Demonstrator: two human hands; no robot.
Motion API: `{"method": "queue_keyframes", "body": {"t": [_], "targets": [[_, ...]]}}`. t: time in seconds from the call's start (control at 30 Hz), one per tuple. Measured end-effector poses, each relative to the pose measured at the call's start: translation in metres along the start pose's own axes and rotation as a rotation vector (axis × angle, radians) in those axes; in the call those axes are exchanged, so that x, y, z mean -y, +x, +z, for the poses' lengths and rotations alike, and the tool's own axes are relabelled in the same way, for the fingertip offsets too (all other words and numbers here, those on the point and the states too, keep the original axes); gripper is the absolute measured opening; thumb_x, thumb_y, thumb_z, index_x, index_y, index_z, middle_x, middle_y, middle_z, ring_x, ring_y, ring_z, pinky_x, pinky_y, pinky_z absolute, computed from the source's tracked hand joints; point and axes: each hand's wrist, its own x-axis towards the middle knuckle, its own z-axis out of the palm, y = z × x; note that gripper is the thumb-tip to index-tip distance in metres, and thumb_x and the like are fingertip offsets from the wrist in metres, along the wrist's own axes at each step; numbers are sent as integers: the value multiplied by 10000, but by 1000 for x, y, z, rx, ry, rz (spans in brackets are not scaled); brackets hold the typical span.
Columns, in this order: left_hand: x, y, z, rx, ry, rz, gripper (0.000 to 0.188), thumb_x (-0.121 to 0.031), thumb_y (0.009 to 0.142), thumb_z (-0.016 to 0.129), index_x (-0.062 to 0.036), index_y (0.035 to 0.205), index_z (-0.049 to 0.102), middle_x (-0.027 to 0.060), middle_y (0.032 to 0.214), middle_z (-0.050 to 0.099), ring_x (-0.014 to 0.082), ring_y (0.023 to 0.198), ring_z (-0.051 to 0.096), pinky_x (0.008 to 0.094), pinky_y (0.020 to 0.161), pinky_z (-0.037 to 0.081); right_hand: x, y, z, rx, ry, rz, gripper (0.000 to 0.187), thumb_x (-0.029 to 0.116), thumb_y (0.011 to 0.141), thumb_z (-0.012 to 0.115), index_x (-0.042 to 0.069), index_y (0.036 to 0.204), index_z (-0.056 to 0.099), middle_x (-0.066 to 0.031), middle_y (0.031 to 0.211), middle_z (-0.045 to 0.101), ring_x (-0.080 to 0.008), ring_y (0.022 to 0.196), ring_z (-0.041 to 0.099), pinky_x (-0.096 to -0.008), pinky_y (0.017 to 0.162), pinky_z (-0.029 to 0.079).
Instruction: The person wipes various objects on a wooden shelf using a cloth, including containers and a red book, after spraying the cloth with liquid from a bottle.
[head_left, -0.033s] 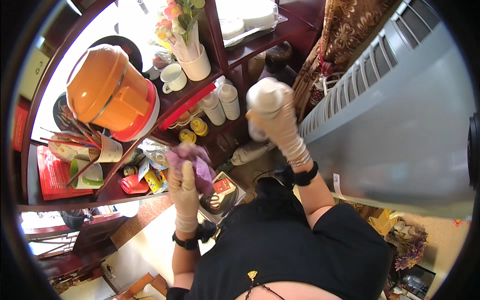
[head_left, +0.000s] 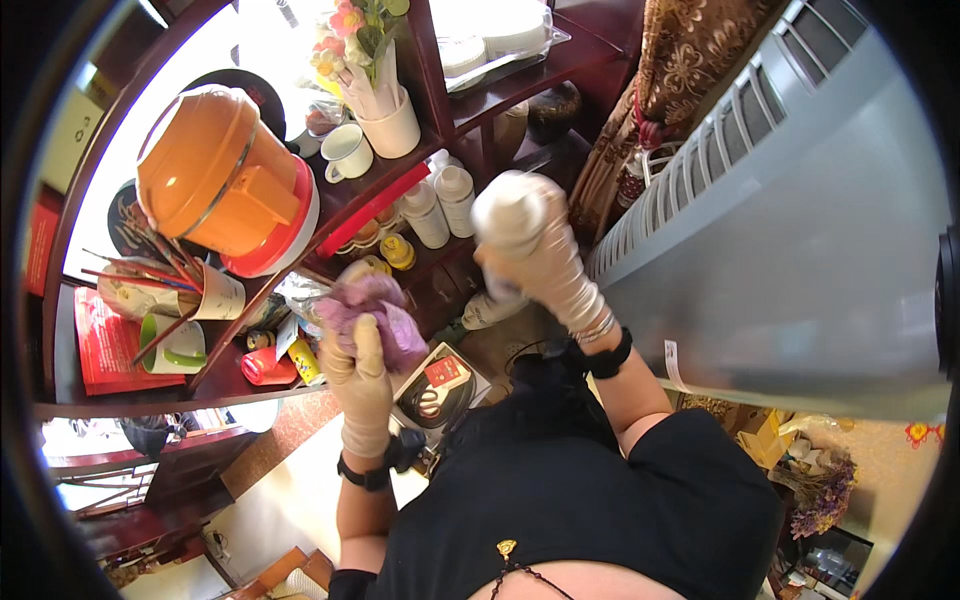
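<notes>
A crumpled purple cloth (head_left: 372,318) is gripped by the gloved left hand (head_left: 360,375), just left of centre, in front of the dark wooden shelf (head_left: 350,205). A white bottle (head_left: 510,215) is clasped by the gloved right hand (head_left: 548,265) at about one o'clock from the cloth, apart from it. Two more white bottles (head_left: 440,205) are seen on the shelf between them, at twelve o'clock. An orange lidded container (head_left: 215,180) is placed at ten o'clock, a white mug (head_left: 347,153) beside it.

purple cloth (head_left: 372,312), white bottle (head_left: 510,218), orange container (head_left: 215,180)
</notes>
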Motion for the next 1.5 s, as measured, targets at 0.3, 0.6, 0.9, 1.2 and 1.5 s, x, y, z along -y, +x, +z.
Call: {"method": "queue_keyframes", "body": {"t": [0.3,0.6,0.9,1.2,1.5], "targets": [[-62,29,41,558,801,708,205,-232,731,664,-59,836,638,87,823,562,290,805,530,398,740,441,89,-55,0,414,-220,-524,367,250,715,676,94,1013,529,-96,917,572,-289,789,586,-368,731,478],[-45,38,19,276,-33,-325,350,-368,938,487,-46,853,597,-4,763,566,110,685,541,258,638,434,130,-44,-16,487,-137,-372,494,294,617,792,73,992,558,-103,921,603,-288,780,614,-350,683,504],[-99,-4,34,153,1082,757,385,-239,766,667,-33,1083,592,215,1075,577,336,1071,526,397,954,383,106,-36,-6,367,247,-106,636,186,656,786,42,1164,433,-108,1003,608,-219,883,619,-335,809,489],[-61,2,62,291,1652,970,427,-257,751,629,60,1034,590,169,1084,583,312,1091,512,436,965,418,78,-37,-6,169,18,-341,366,256,668,721,55,930,563,-162,1039,538,-328,845,573,-356,776,486],[-61,3,64,506,1257,1210,446,-136,667,570,59,1068,583,141,1115,565,280,1125,504,398,962,441,66,-42,-30,402,976,-70,386,96,819,635,61,1163,465,-45,1040,544,-136,947,541,-284,846,466]]}}
